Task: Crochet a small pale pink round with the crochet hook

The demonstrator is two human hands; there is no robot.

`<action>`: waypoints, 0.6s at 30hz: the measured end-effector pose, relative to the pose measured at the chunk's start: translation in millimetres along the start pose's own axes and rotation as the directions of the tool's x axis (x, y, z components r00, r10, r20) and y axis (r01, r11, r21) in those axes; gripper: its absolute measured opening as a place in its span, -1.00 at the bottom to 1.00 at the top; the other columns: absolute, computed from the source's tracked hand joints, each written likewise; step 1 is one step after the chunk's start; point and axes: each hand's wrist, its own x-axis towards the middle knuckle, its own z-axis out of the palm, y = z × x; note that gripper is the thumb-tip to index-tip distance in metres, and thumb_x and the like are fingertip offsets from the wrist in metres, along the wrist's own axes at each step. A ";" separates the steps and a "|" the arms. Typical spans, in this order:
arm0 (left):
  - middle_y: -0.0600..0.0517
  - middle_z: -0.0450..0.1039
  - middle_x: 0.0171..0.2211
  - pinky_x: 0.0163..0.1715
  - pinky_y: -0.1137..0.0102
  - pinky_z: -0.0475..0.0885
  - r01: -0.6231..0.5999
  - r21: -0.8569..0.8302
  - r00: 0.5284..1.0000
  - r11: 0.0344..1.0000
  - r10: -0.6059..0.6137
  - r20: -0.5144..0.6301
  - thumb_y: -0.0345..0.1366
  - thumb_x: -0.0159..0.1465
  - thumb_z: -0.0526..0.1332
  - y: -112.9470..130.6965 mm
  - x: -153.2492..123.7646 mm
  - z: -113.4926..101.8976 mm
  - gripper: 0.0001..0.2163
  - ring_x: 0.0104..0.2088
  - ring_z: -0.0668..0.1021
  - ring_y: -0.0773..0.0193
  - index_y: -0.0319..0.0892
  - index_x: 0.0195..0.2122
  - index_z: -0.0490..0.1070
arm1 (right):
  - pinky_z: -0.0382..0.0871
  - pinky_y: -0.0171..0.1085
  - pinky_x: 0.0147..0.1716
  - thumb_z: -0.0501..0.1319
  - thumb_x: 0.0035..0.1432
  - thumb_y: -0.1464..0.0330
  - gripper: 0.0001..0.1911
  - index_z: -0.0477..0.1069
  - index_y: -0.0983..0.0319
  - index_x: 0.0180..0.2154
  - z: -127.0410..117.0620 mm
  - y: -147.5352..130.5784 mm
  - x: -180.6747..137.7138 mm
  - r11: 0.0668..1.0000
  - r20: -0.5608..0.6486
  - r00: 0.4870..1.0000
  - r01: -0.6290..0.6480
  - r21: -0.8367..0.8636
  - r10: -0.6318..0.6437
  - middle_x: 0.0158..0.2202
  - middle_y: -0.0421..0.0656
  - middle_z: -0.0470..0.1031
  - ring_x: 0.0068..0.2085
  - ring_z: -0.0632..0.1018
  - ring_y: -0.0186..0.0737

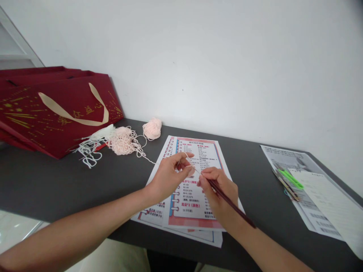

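Observation:
My right hand (219, 187) is closed round a crochet hook (229, 204) with a long dark red handle. The hook's thin metal tip points up and left toward my left hand (172, 173). Pale pink yarn (150, 160) is wound over the fingers of my left hand, which pinch a small pink piece of yarn work (190, 172) at the hook's tip. From there the strand runs left to a loose pink yarn tangle (121, 141). Under both hands lie printed pattern sheets (184, 215) with coloured borders; the hands cover part of the text.
Dark red gift bags (56, 109) stand at the left against the wall. A pink yarn ball (152, 128) and white yarn (92, 147) lie near them. At the right, papers (329, 196) carry a bright green tool (292, 178) and slim tools (285, 183) on the dark table (119, 185).

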 end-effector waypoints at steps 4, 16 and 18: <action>0.09 0.44 -0.46 -0.32 0.38 0.31 -0.015 0.066 1.000 0.998 0.017 -0.023 -0.36 0.14 0.21 -3.3 -0.2 0.6 -0.69 -0.41 0.44 0.32 -0.17 -0.05 0.42 | 0.37 -0.34 -0.51 0.13 0.20 0.49 -0.89 0.25 0.18 -0.36 2.1 -1.5 -0.1 0.987 -0.009 0.989 -0.150 0.063 0.150 -0.43 -0.23 0.41 -0.50 0.46 -0.35; 0.12 0.43 -0.50 -0.30 0.38 0.33 0.175 -0.228 0.974 0.958 -0.135 0.181 -0.39 0.10 0.28 0.8 3.0 -0.2 -0.58 -0.42 0.47 0.32 -0.24 0.01 0.35 | 0.40 -0.24 -0.36 0.03 0.23 0.56 -0.83 0.24 0.18 -0.23 0.1 25.3 2.6 0.948 0.264 0.921 0.312 -0.063 -0.286 -0.30 -0.11 0.39 -0.29 0.45 -0.21; 0.13 0.42 -0.50 -0.31 0.39 0.33 0.329 -0.390 0.928 0.860 -0.217 0.304 -0.40 0.06 0.31 -0.8 5.4 -2.2 -0.56 -0.46 0.47 0.37 -0.25 0.00 0.35 | 0.38 -0.24 -0.40 0.02 0.23 0.56 -0.83 0.25 0.17 -0.24 -3.0 23.7 7.4 0.913 0.307 0.882 0.400 -0.085 -0.358 -0.32 -0.12 0.40 -0.32 0.43 -0.21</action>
